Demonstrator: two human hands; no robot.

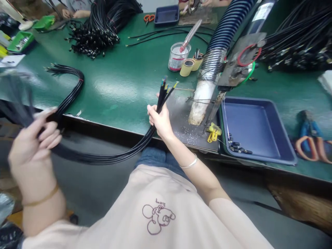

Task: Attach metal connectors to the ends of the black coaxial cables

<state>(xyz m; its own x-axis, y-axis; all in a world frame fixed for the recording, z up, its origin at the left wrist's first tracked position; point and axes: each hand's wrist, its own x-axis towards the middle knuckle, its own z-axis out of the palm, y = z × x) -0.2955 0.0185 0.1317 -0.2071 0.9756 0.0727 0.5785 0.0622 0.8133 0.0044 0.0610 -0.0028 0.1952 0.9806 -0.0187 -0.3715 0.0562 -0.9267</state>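
A bundle of black cables (124, 154) sags in a curve between my two hands, in front of the table edge. My right hand (161, 119) is closed round it close to one end, where bared tips with coloured wires point up. My left hand (38, 135), smeared by motion, has its fingers curled round the bundle's other part at the left. Blurred cable ends fan out above that hand. Just beyond it, a second tied bundle of black cables (75, 88) lies bent on the green table (116, 93), partly hidden by my left hand.
A ribbed extraction hose (223, 38) and a metal stand (233, 69) rise right of my right hand. Near them are a blue tray (256, 128) with small black parts, pliers (308, 128), a tin (175, 62) and a yellow clip (214, 132). Cable piles (95, 34) lie farther back, near other people's hands.
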